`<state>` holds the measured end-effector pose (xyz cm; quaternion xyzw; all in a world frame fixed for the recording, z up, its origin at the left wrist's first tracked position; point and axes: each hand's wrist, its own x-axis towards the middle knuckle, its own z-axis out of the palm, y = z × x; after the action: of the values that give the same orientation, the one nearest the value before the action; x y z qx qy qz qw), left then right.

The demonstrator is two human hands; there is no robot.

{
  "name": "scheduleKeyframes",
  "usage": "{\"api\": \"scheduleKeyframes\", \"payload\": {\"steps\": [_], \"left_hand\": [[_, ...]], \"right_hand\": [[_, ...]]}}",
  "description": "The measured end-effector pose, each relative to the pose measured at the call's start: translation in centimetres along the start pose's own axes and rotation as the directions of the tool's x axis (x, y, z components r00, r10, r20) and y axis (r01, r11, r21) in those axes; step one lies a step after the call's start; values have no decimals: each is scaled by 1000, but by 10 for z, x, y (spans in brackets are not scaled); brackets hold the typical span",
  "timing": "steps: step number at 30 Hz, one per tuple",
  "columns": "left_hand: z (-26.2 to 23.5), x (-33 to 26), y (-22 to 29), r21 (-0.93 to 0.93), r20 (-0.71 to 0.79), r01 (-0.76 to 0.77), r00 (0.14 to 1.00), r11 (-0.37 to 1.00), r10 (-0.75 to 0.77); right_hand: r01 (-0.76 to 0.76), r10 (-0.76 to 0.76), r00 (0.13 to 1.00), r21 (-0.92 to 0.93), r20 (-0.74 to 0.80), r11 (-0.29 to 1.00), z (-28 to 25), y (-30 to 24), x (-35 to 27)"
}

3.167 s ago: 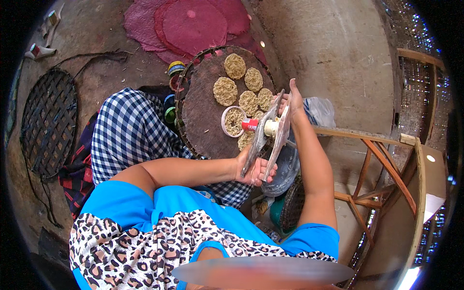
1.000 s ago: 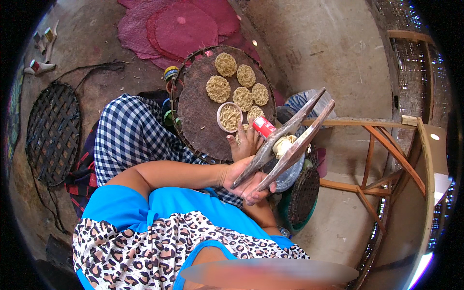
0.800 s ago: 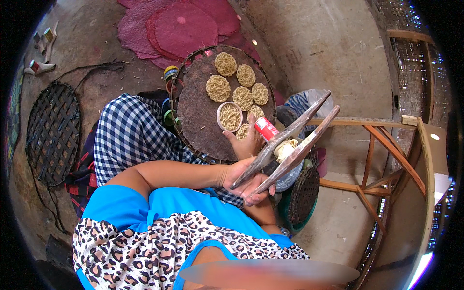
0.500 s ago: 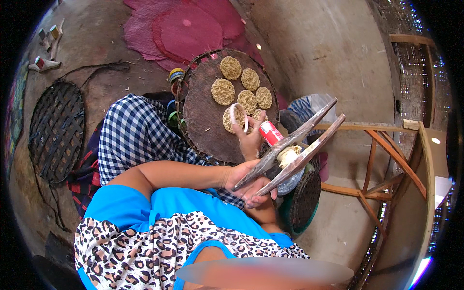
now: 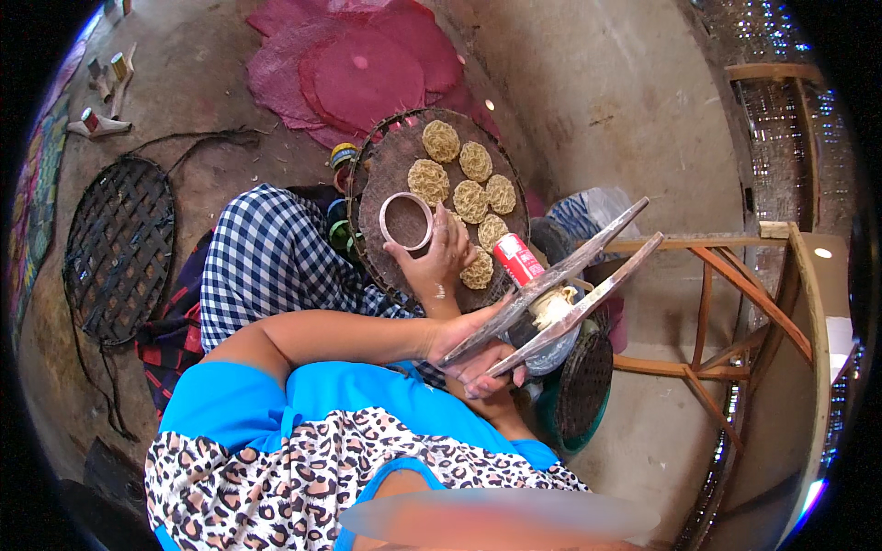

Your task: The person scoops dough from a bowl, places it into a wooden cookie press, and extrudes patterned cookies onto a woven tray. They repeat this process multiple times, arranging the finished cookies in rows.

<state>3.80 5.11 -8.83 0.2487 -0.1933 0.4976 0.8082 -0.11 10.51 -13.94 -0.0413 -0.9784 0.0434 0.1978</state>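
Note:
My left hand (image 5: 473, 354) is closed around the lower ends of a wooden press (image 5: 602, 289), made of two long worn bars. Between the bars sits a lump of cream-coloured dough (image 5: 551, 307), and a red can-like cylinder (image 5: 519, 260) juts out toward the tray. My right forearm passes beneath the left hand. Over the round brown tray (image 5: 381, 188), my right hand (image 5: 435, 262) grips a pale ring (image 5: 406, 196) between thumb and fingers. Bare tray shows through the ring; whether it touches the tray I cannot tell. Several noodle discs (image 5: 470, 201) lie around my right hand.
Beyond the tray, pink-red round sheets (image 5: 363, 73) lie on the floor. A black woven tray (image 5: 119, 248) is at the left. On the right are a green tub (image 5: 551, 422) with a dark round woven piece, and a wooden frame (image 5: 717, 372). Several coloured bands (image 5: 340, 174) edge the tray.
My right hand has moved left and nearer to me, turning the ring from edge-on to face up over bare tray. A noodle disc by its wrist now shows. My left hand stays on the press.

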Motion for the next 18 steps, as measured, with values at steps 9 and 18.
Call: {"api": "scheduleKeyframes", "payload": {"steps": [9,18], "left_hand": [[4,-35,-6,-34,-116,-356,929,934,350],[-23,-38,9,-308,48,-425,887,851,460]], "right_hand": [[-478,-109,875,803,472,-356,-111,71,100],[-854,84,508,514,857,-75,-32,58,180]]}}
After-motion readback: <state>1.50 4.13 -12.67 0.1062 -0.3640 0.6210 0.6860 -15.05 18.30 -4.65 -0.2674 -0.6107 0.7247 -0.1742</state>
